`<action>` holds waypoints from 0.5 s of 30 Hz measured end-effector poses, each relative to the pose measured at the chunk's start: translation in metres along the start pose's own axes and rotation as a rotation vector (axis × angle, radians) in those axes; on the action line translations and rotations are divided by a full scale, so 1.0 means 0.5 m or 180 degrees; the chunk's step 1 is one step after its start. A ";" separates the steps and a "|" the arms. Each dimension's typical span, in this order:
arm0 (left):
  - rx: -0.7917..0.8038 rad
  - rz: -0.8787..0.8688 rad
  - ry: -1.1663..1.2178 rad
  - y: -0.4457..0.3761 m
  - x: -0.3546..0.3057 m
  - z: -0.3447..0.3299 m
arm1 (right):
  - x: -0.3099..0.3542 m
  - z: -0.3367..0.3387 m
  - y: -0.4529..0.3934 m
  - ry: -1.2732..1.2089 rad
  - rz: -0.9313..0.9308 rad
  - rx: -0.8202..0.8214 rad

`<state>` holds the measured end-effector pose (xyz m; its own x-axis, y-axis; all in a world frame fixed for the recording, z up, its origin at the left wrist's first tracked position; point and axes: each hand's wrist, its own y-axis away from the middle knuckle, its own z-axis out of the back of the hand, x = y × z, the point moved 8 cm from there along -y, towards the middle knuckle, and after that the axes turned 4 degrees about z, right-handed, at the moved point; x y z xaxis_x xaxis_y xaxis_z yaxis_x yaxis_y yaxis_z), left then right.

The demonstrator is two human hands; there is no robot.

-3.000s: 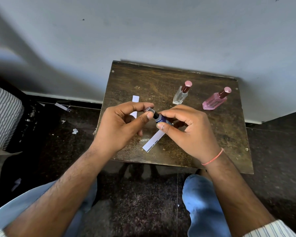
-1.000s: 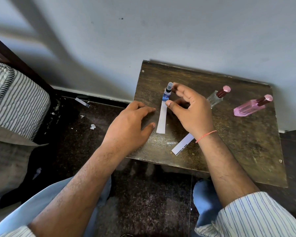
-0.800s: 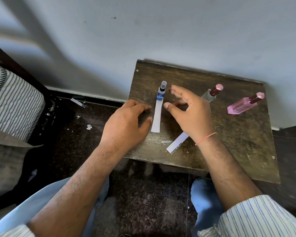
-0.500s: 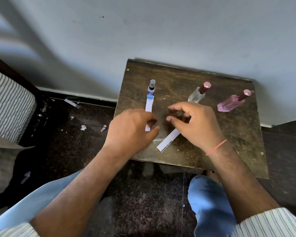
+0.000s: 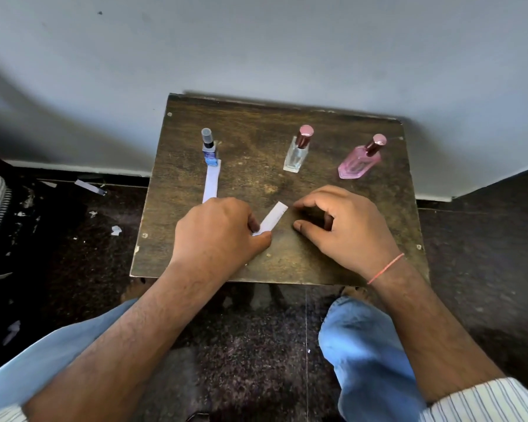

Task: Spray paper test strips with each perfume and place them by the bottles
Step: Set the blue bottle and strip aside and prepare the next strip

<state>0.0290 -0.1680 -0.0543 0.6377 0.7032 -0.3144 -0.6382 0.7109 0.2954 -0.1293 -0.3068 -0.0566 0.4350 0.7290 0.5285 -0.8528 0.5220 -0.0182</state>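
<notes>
Three perfume bottles are seen standing in a row along the far edge of a small dark wooden table (image 5: 333, 208) set against a pale wall (image 5: 256, 41): a slim blue bottle (image 5: 209, 149) with a clear cap toward the far left corner, a clear glass bottle (image 5: 297, 153) with a rose-coloured cap near the middle, and a pink faceted bottle (image 5: 360, 161) with a matching cap toward the far right corner. How much liquid is held in each cannot be told.

One white paper test strip (image 5: 212, 181) is laid flat with its far end touching the base of the blue bottle, its near end hidden under the left hand (image 5: 217, 236). A second strip (image 5: 270, 219) lies slanted near the table's centre; its lower end is pinched between the curled fingers and thumb of the left hand. The right hand (image 5: 345, 229), marked by a thin orange thread (image 5: 386, 268) at the wrist, is held just beside the strip's upper end, fingers loosely curled and thumb apart, gripping nothing.

Paper scraps (image 5: 90, 187) are scattered over the dark floor (image 5: 73, 254) beyond the left edge. Blue-clad knees (image 5: 363, 345) are visible below the near edge.
</notes>
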 end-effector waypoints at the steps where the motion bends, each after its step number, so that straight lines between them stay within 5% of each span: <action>1: 0.0018 0.0032 0.0012 0.000 -0.003 -0.002 | -0.006 0.003 0.005 -0.0002 -0.0013 -0.0012; 15: 0.0010 0.0036 0.0323 -0.004 -0.020 -0.002 | 0.001 -0.003 0.014 0.0015 -0.0118 -0.0062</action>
<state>0.0234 -0.1766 -0.0526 0.5834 0.7064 -0.4009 -0.6436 0.7031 0.3023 -0.1348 -0.3024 -0.0577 0.4675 0.7111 0.5251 -0.8302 0.5572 -0.0153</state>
